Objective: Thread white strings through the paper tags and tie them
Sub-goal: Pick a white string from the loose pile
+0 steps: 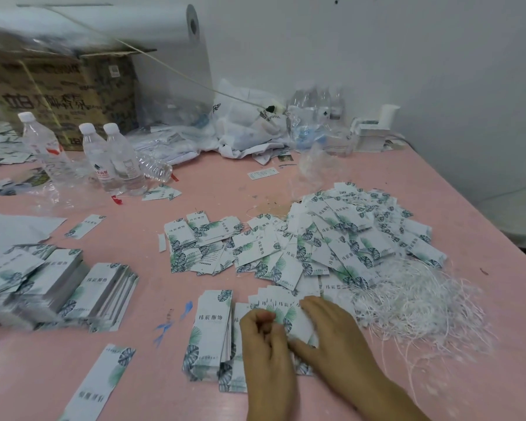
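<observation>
We see both hands low in front of us, forearms reaching in from the bottom edge. The left hand [266, 344] has its fingers curled in, thumb and fingertips pinched together. The right hand [331, 332] lies just beside it, palm down, fingers spread and fairly straight, thumb angled toward the left hand

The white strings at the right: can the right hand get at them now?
Probably yes. The white strings lie loose on the pink table just beside the right hand, nothing between; the hand rests on fanned tags.
</observation>
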`<move>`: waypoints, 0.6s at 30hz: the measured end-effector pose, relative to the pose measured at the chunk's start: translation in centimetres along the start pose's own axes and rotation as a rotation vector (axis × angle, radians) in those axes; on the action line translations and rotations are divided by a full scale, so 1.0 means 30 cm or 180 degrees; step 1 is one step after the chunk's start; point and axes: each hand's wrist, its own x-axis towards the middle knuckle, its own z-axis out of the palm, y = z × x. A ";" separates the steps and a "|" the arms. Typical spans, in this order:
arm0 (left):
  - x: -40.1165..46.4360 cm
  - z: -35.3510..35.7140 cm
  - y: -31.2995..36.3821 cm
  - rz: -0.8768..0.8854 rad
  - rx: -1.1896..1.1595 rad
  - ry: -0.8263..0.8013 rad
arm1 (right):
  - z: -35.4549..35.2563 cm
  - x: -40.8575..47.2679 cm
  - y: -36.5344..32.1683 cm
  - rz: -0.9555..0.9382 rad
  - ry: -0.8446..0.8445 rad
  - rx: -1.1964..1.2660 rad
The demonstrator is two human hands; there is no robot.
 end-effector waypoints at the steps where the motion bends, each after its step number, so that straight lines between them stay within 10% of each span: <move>1: -0.002 0.001 0.002 0.0036 0.0076 0.0010 | -0.005 -0.010 0.003 -0.0041 -0.0005 -0.0041; 7: -0.006 0.003 0.008 0.0056 0.0203 -0.0142 | -0.050 -0.079 0.012 -0.0401 -0.0060 0.0140; 18: -0.001 -0.009 0.079 -0.1016 -0.0742 -0.1085 | -0.093 -0.100 -0.007 -0.0992 0.1699 0.0385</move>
